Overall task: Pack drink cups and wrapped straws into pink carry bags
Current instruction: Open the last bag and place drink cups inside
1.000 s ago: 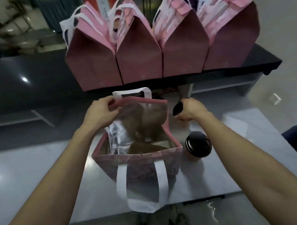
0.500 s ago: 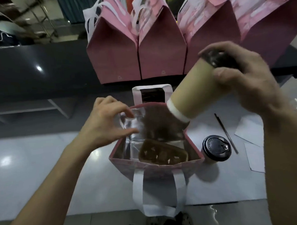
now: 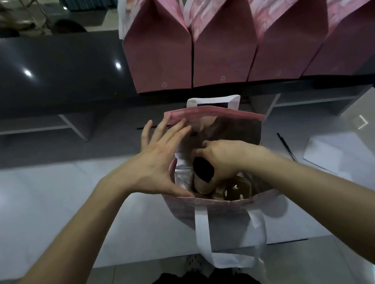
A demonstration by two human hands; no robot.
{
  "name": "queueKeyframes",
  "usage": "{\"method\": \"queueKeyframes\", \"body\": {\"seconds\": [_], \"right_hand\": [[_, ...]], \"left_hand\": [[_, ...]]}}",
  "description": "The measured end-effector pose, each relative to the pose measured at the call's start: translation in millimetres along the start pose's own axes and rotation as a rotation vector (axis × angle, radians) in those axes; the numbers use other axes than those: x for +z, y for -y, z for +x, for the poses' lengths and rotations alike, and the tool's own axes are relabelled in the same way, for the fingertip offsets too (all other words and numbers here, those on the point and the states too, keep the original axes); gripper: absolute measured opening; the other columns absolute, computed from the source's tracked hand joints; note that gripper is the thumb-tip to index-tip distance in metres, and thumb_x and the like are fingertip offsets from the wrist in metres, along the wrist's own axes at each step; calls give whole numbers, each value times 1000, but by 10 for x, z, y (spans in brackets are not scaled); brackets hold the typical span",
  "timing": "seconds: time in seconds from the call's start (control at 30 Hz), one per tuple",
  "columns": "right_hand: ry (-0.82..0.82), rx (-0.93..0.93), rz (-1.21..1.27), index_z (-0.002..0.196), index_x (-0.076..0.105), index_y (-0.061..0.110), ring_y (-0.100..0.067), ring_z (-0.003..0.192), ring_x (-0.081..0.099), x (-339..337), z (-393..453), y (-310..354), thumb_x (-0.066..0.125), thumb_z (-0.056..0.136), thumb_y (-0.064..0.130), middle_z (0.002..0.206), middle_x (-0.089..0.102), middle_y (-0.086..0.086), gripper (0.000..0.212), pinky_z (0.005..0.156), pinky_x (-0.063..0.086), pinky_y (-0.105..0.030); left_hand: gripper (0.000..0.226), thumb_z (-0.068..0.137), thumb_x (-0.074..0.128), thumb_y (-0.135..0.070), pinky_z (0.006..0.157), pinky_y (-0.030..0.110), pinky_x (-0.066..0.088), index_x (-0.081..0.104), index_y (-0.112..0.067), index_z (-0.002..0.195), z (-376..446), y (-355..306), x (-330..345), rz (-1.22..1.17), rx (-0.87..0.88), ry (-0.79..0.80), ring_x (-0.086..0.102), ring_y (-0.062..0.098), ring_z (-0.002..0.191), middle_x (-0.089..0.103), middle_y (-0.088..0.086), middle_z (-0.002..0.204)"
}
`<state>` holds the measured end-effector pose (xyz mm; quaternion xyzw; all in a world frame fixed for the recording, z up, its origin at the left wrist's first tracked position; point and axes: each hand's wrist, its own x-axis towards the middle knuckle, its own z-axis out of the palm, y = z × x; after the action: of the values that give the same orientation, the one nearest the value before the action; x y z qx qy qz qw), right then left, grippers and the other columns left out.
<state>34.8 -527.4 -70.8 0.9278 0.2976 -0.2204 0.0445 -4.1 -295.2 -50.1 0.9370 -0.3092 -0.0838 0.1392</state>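
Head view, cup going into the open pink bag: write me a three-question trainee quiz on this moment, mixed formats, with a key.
1. True or false: the right hand grips the cup inside the open pink bag.
2. The left hand is: A) fingers spread at the bag's left edge; B) holding a straw; C) flat on the table.
3. Fill in: on the dark counter behind stand ___ closed pink bags.

Key: 1 true; 2 A; 3 four.

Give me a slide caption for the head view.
Right hand lowers a black-lidded cup into the open pink bag while the left hand spreads its rim.
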Motion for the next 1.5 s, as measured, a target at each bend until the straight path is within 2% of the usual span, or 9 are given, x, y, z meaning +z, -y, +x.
{"method": "queueKeyframes", "body": {"seconds": [0.17, 0.33, 0.57, 0.73, 0.93, 1.1, 1.2, 1.33, 1.5], "right_hand": [[7, -82, -104, 148, 50, 32, -26, 91, 59, 102, 147, 96, 83, 75, 62, 130, 53, -7, 86, 72, 53, -39], [45, -171, -109, 161, 37, 38, -33, 127, 57, -21, 288, 187, 89, 79, 40, 163, 39, -6, 97, 100, 56, -48], [12, -65, -15, 168, 28, 33, -24, 135, 57, -245, 52, 192, 95, 73, 51, 166, 42, 4, 118, 110, 53, -43], [-336, 23, 336, 113, 73, 32, -18, 98, 72, -486, -595, -99, 70, 99, 32, 108, 75, 7, 15, 86, 61, -42], [-916, 344, 666, 96, 77, 20, -17, 80, 71, -43, -1382, -621, 55, 89, -2, 88, 77, 6, 32, 78, 59, -39], [-413, 630, 537, 158, 46, 33, -26, 143, 51, 765, -1603, -946, 78, 85, 42, 161, 45, 2, 80, 114, 48, -44], [-196, 650, 543, 167, 31, 31, -31, 148, 45, 1104, -1496, -926, 84, 81, 59, 167, 37, -3, 105, 118, 45, -45], [-310, 677, 437, 158, 47, 29, -33, 127, 59, 906, -1473, -996, 86, 76, 56, 143, 57, -8, 95, 104, 54, -44], [-915, 548, 516, 141, 58, 26, -14, 109, 63, -80, -1723, -912, 75, 68, 74, 126, 63, 4, 89, 93, 54, -27]], "left_hand": [[157, 64, 77, -92, 128, 59, -26, -10, -22, 174, -25, -40, 29, -30, 28, -12, -43, 17, 158, -16, -5, 182], [158, 64, 78, -90, 128, 60, -25, -14, -22, 173, -62, -22, 38, -53, 33, -42, -43, 16, 157, -15, -7, 181], [146, 68, 70, -95, 129, 57, -24, 1, -23, 175, -51, -44, -23, -29, 9, -55, -37, 12, 161, -4, -6, 183], [68, 87, 80, -63, 121, 46, 25, 62, -36, 146, 56, -233, -184, 40, -9, -277, 36, 17, 147, 60, -11, 148], [45, 91, 72, -58, 90, 36, 62, 71, -36, 129, 468, -764, -235, -12, 124, -170, 67, 7, 105, 72, -16, 119], [49, 94, 77, -56, 95, 40, 59, 67, -34, 137, 796, -958, -134, 63, 173, -92, 65, 11, 113, 70, -11, 128], [50, 94, 78, -55, 98, 41, 59, 67, -34, 137, 813, -937, -127, 65, 150, -85, 64, 13, 116, 70, -10, 132], [50, 92, 79, -53, 99, 41, 60, 67, -32, 136, 650, -798, -190, 37, 80, -106, 64, 12, 115, 68, -11, 129], [43, 86, 81, -52, 89, 32, 57, 71, -34, 124, 312, -481, -247, -6, -10, -207, 61, 10, 108, 61, -17, 118]]}}
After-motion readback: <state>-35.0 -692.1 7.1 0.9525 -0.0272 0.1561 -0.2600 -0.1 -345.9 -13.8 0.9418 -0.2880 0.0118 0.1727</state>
